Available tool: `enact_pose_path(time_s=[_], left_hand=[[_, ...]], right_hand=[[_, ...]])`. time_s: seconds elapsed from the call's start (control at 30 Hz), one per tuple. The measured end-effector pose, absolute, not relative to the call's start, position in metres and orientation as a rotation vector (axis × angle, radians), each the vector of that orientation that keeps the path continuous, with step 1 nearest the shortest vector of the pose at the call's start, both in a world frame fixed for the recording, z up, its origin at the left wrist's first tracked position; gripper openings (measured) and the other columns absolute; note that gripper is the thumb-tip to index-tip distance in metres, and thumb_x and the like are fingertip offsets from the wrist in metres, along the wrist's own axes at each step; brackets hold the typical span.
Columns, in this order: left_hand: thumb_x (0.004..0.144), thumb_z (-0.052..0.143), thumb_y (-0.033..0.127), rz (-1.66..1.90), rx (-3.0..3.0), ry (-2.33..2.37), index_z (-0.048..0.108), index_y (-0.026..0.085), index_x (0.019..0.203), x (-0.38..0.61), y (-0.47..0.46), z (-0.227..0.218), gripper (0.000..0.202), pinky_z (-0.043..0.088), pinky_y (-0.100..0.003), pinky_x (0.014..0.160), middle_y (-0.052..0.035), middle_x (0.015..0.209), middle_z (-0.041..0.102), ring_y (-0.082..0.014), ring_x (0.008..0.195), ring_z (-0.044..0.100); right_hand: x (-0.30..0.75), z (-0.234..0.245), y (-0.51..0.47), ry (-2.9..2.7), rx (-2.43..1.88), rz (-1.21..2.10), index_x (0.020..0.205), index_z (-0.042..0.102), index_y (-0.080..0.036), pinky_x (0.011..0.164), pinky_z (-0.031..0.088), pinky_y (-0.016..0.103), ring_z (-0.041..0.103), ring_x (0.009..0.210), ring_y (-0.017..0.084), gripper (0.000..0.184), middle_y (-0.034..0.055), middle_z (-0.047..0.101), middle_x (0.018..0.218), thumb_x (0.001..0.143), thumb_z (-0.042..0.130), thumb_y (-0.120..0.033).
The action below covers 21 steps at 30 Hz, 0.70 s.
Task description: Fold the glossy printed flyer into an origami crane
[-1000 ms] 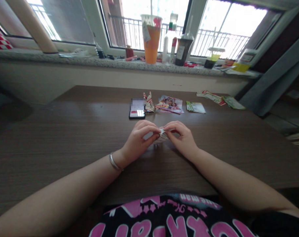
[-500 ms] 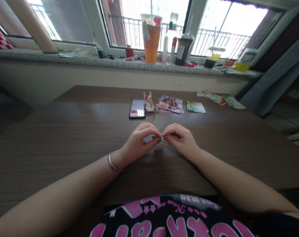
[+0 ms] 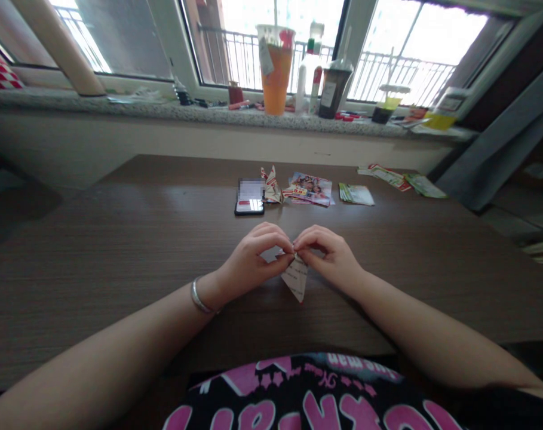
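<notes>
Both my hands meet over the middle of the dark wooden table (image 3: 119, 239). My left hand (image 3: 251, 257), with a silver bangle on its wrist, pinches the top of a small folded piece of printed paper (image 3: 297, 278). My right hand (image 3: 327, 254) pinches the same top edge from the other side. The paper hangs down between my fingers as a white triangular flap pointing toward me, its tip near the tabletop.
Beyond my hands lie a phone (image 3: 249, 197), a folded paper figure (image 3: 271, 185), colourful leaflets (image 3: 310, 189) and more flyers (image 3: 356, 194) to the right. The stone windowsill (image 3: 163, 111) holds an orange cup (image 3: 275, 68), bottles and a dark drink (image 3: 333, 86).
The paper was bunched and mostly hidden between my fingertips. Now a triangular flap has swung down toward me into view. My hands stayed in nearly the same place.
</notes>
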<state>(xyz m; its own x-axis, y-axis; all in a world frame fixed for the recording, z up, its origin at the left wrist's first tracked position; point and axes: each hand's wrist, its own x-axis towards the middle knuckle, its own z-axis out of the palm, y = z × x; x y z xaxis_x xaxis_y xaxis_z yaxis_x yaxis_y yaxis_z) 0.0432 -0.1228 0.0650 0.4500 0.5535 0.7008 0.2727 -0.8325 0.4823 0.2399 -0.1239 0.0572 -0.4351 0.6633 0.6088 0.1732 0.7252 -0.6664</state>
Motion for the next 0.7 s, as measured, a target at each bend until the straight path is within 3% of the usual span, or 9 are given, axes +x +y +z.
enact_pose_path(time_s=[0.13, 0.33, 0.7], left_hand=[[0.08, 0.063, 0.014, 1.375, 2.452, 0.772, 0.063, 0.018, 0.076, 0.0431, -0.124, 0.0677, 0.005, 0.049, -0.03, 0.074, -0.0023, 0.078, 0.064, -0.0147, 0.076, 0.059], [0.08, 0.064, 0.015, 1.484, 2.561, 0.889, 0.062, 0.019, 0.076, 0.0428, -0.1248, 0.0662, 0.006, 0.047, -0.031, 0.076, -0.0012, 0.078, 0.065, -0.0151, 0.076, 0.058], [0.081, 0.062, 0.018, 1.401, 2.757, 0.914, 0.062, 0.021, 0.079, 0.0405, -0.1279, 0.0694, 0.004, 0.044, -0.033, 0.081, 0.0004, 0.078, 0.066, -0.0156, 0.08, 0.059]], right_hand=[[0.2385, 0.0605, -0.1274, -1.862, -0.682, 0.575, 0.084, 0.059, -0.022, 0.071, 0.053, 0.03, 0.058, 0.088, 0.016, 0.005, 0.0046, 0.059, 0.094, 0.083, 0.062, -0.019], [0.238, 0.0649, -0.1298, -2.001, -0.736, 0.48, 0.083, 0.058, -0.022, 0.075, 0.047, 0.034, 0.057, 0.079, 0.017, 0.006, 0.0019, 0.063, 0.081, 0.081, 0.064, -0.02], [0.2385, 0.0637, -0.128, -2.038, -0.711, 0.454, 0.081, 0.059, -0.022, 0.077, 0.047, 0.034, 0.058, 0.08, 0.017, 0.011, 0.0015, 0.064, 0.081, 0.078, 0.063, -0.012]])
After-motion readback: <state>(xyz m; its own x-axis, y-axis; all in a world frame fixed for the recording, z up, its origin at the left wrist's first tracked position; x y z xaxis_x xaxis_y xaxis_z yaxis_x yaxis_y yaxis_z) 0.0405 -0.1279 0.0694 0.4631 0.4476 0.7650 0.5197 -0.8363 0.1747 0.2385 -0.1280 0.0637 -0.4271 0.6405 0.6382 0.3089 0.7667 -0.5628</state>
